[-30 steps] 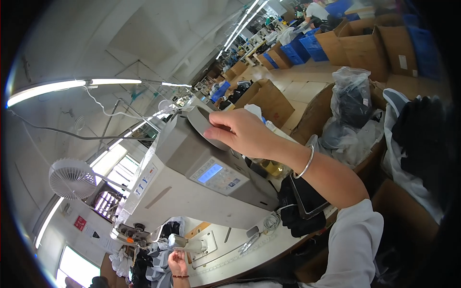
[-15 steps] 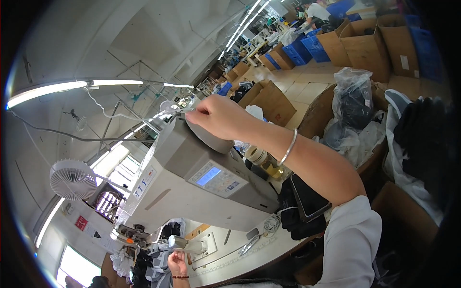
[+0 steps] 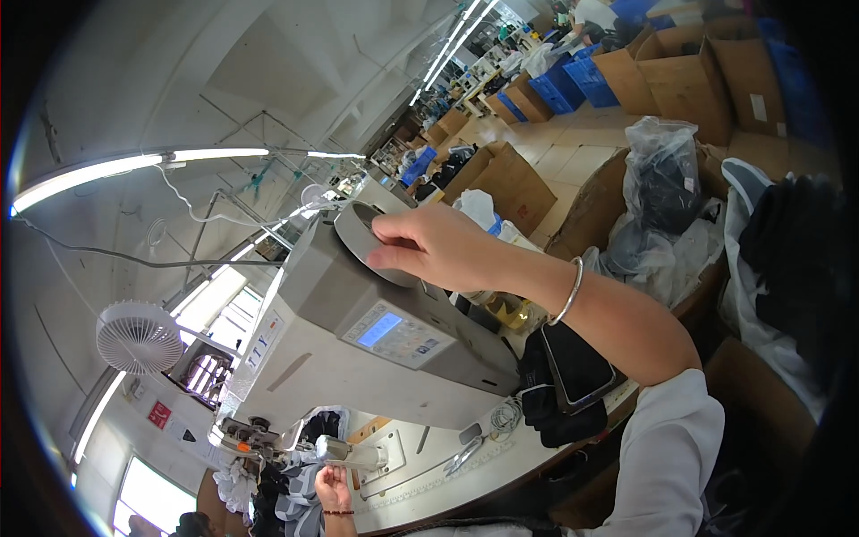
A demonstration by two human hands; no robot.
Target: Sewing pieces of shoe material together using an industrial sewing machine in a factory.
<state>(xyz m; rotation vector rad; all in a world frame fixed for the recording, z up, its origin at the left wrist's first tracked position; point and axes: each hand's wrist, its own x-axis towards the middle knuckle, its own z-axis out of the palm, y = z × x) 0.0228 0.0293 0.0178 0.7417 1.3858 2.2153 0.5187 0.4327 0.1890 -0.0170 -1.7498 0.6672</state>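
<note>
Your right hand [image 3: 438, 246] has slid from above the sewing machine [image 3: 358, 349] onto its handwheel [image 3: 367, 242], fingers now curled over the rim.

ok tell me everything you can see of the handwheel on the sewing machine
The handwheel is a round grey disc with a darker centre, smooth like plastic or metal. It sits at the end of the grey sewing machine, above its lit control panel. The right hand grips its rim, covering part of it.

White fan [image 3: 137, 336] left; cardboard boxes [image 3: 689, 76], blue crates [image 3: 573, 85] behind; bagged dark fabric [image 3: 667, 183] right.
</note>
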